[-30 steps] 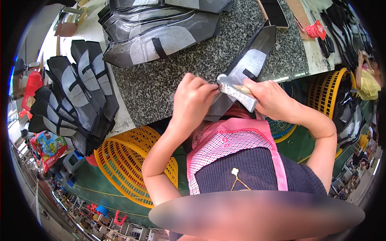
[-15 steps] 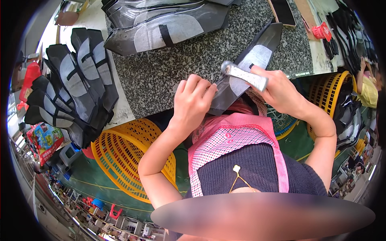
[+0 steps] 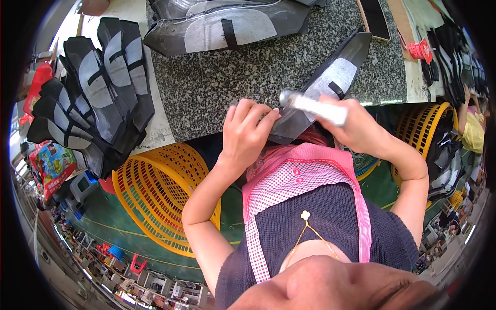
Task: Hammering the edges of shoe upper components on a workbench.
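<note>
A black, leather-like panel (image 3: 330,75) with a pale grey patch and a short black strip lies slantwise at the near edge of the speckled stone slab (image 3: 217,88). My left hand (image 3: 247,132) is closed at the panel's near left edge, thumb and forefinger pressed together there. In my right hand (image 3: 354,126) is a metal hammer (image 3: 312,106), its rounded end toward the left fingertips. Motion smears the hammer slightly. Whether it touches the panel I cannot tell.
Similar panels are stacked at the slab's far side (image 3: 227,31) and fanned out on the left (image 3: 98,88). A phone (image 3: 374,18) and a red object (image 3: 421,50) lie far right. Yellow baskets (image 3: 165,196) stand below the table, left and right. Another person (image 3: 473,126) sits at the far right.
My right hand and the hammer have come lower, toward the near edge, baring the panel's black strip. My left hand stays at the panel's edge. The whole view has shifted slightly.
</note>
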Demonstrator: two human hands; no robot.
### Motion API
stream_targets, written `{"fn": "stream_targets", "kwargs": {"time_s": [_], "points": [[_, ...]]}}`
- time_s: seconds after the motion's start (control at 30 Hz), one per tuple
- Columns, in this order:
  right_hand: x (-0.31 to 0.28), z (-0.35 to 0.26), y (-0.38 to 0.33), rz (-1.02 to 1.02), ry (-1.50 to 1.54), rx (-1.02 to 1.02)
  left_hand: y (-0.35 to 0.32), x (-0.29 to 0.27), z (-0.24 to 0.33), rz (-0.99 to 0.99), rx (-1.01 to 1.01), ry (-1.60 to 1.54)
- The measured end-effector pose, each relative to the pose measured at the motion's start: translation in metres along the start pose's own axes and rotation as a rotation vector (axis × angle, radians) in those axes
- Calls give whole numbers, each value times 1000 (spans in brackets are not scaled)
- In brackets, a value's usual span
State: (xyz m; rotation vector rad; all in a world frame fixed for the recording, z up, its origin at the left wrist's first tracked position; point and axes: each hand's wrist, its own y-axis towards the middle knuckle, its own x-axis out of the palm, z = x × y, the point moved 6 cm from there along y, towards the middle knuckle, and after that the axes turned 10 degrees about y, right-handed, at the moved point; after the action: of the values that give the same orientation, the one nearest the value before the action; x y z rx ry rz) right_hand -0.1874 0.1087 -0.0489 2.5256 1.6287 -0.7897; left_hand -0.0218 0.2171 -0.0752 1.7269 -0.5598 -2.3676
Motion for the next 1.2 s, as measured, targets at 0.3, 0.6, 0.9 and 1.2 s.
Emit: {"fn": "stream_targets", "kwargs": {"time_s": [0.3, 0.6, 0.9, 1.2], "points": [[-7, 2, 6, 46, -138, -53, -10, -3, -9, 53, -398, -123], [1, 7, 4, 42, -111, -66, -14, -5, 26, 40, -149, 250], [7, -2, 9, -13, -135, -128, -12, 2, 41, 85, 42, 470], [7, 2, 20, -38, -188, -116, -19, 30, 67, -18, 50, 230]]}}
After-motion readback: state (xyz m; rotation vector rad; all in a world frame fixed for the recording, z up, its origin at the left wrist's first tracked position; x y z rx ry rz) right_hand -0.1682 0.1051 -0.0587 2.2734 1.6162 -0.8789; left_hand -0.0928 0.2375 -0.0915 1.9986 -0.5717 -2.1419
